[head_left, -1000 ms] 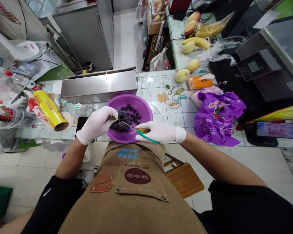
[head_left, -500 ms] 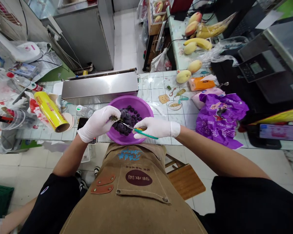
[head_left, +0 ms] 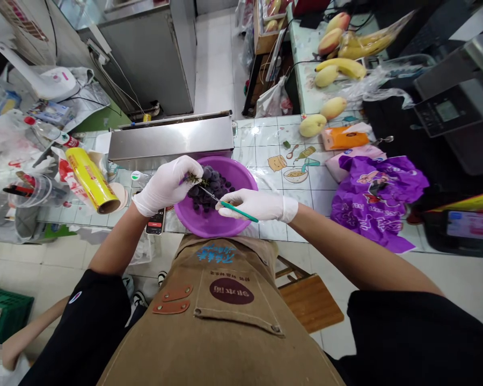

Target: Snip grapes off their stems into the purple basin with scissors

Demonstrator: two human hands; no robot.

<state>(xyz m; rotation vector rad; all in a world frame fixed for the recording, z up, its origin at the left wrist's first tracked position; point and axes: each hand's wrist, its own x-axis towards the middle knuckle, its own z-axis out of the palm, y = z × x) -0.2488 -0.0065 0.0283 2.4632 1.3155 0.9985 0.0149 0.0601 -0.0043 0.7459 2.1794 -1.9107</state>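
My left hand (head_left: 167, 185), in a white glove, pinches the stem of a bunch of dark grapes (head_left: 211, 181) above a purple basin (head_left: 238, 174). My gloved right hand (head_left: 253, 205) grips small scissors (head_left: 238, 211) with a green handle. Their thin metal blades point up and left toward the stem by my left fingertips. Whether the blades touch the stem I cannot tell. Loose dark grapes (head_left: 201, 206) lie in the basin beneath the bunch.
Behind the basin stands a long steel box (head_left: 171, 138). A yellow film roll (head_left: 92, 179) lies left, and a phone (head_left: 155, 221) sits by the table edge. To the right are a purple bag (head_left: 378, 195), a tissue pack (head_left: 344, 138) and mangoes (head_left: 313, 125). Another person's arm (head_left: 36, 329) shows lower left.
My left hand has risen slightly with the grape bunch. The scissors now point more steeply up toward the stem, and more of the phone shows. The whole view has shifted a little.
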